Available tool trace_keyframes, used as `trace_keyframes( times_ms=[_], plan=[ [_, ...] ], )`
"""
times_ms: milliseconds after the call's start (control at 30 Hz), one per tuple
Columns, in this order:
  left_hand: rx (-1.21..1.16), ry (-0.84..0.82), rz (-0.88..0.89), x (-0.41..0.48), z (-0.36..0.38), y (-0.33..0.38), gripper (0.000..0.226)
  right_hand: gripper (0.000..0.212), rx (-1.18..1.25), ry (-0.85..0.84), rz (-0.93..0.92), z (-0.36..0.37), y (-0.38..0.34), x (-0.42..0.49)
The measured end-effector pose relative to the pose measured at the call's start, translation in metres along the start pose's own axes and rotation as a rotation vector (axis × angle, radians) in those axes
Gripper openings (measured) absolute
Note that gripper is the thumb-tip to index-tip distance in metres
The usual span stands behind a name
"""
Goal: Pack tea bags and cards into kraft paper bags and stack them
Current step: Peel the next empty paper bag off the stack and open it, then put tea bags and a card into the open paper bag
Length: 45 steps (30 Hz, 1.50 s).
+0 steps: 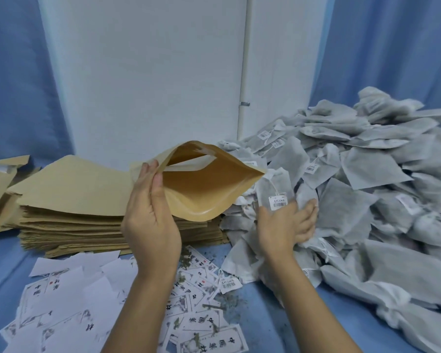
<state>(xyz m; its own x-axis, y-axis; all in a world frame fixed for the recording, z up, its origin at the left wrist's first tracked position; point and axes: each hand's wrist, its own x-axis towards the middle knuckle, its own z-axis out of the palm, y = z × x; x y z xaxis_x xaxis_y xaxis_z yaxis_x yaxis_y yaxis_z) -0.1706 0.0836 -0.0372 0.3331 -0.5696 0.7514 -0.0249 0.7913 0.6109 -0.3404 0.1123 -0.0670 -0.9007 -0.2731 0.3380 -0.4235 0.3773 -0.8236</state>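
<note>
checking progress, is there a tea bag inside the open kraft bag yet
No, the kraft bag in the left hand shows only its bare brown inside.

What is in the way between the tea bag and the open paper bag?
Nothing that I can see. The left hand holds the kraft bag with its mouth open toward the right. The tea bag in the right hand stands just beside that mouth.
</note>
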Motion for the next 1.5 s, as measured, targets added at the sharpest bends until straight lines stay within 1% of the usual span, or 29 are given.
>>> trace_keyframes(
  times_ms=[100, 133, 200, 233, 267, 333, 400, 467, 533, 633, 667, 733, 900, 1033, 1133, 1200, 1267, 1367, 1500],
  plan=[
    [0.003, 0.008, -0.008, -0.002, 0.001, -0.002, 0.036, 0.058, 0.137, 0.147, -0.094, 0.0, 0.0, -0.008],
    [0.003, 0.011, -0.016, -0.002, 0.0, -0.002, 0.036, 0.055, 0.237, 0.194, -0.156, -0.001, -0.001, -0.012],
    [0.006, 0.011, -0.037, -0.002, -0.001, -0.002, 0.036, 0.047, 0.436, 0.256, -0.339, -0.004, -0.005, -0.016],
    [0.008, 0.012, -0.048, -0.002, -0.002, -0.001, 0.037, 0.041, 0.456, 0.284, -0.447, -0.004, -0.006, -0.017],
    [0.009, 0.016, -0.06, -0.001, -0.003, -0.001, 0.038, 0.035, 0.42, 0.31, -0.543, -0.003, -0.007, -0.017],
    [0.013, 0.024, -0.082, 0.0, -0.005, 0.001, 0.045, 0.028, 0.269, 0.312, -0.667, 0.001, -0.002, -0.014],
    [0.027, 0.029, -0.103, 0.001, -0.006, 0.003, 0.05, 0.025, 0.102, 0.234, -0.674, 0.003, 0.006, -0.014],
    [0.039, 0.022, -0.12, 0.001, -0.006, 0.004, 0.051, 0.02, 0.003, 0.13, -0.611, 0.004, 0.014, -0.014],
    [0.049, 0.009, -0.118, 0.0, -0.006, 0.005, 0.051, 0.013, 0.008, 0.092, -0.553, 0.002, 0.017, -0.012],
    [0.055, -0.001, -0.118, -0.001, -0.006, 0.006, 0.053, 0.006, 0.111, 0.099, -0.482, -0.002, 0.014, -0.007],
    [0.055, 0.0, -0.125, -0.002, -0.006, 0.006, 0.053, 0.009, 0.154, 0.099, -0.455, -0.002, 0.013, -0.006],
    [0.053, 0.006, -0.142, -0.001, -0.006, 0.006, 0.053, 0.028, 0.189, 0.083, -0.399, -0.003, 0.012, -0.002],
    [0.074, 0.016, -0.17, -0.002, -0.005, 0.003, 0.042, 0.069, -0.092, -0.052, -0.182, -0.002, 0.018, 0.01],
    [0.061, 0.031, -0.202, -0.002, -0.006, 0.002, 0.041, 0.08, -0.114, -0.094, -0.164, 0.001, 0.017, 0.01],
    [0.055, 0.046, -0.21, -0.001, -0.006, 0.002, 0.04, 0.088, -0.048, -0.06, -0.132, 0.002, 0.013, 0.008],
    [0.059, 0.054, -0.204, 0.001, -0.006, 0.002, 0.04, 0.091, 0.022, -0.001, -0.163, 0.0, 0.012, 0.006],
    [0.066, 0.065, -0.198, 0.002, -0.007, 0.001, 0.04, 0.087, 0.033, 0.027, -0.282, 0.001, 0.012, 0.004],
    [0.073, 0.086, -0.194, 0.005, -0.009, 0.0, 0.038, 0.079, 0.058, -0.025, -0.466, 0.0, 0.013, 0.002],
    [0.065, 0.127, -0.189, 0.011, -0.014, -0.002, 0.039, 0.08, 0.022, -0.121, -0.549, -0.001, 0.013, 0.003]
  ],
)
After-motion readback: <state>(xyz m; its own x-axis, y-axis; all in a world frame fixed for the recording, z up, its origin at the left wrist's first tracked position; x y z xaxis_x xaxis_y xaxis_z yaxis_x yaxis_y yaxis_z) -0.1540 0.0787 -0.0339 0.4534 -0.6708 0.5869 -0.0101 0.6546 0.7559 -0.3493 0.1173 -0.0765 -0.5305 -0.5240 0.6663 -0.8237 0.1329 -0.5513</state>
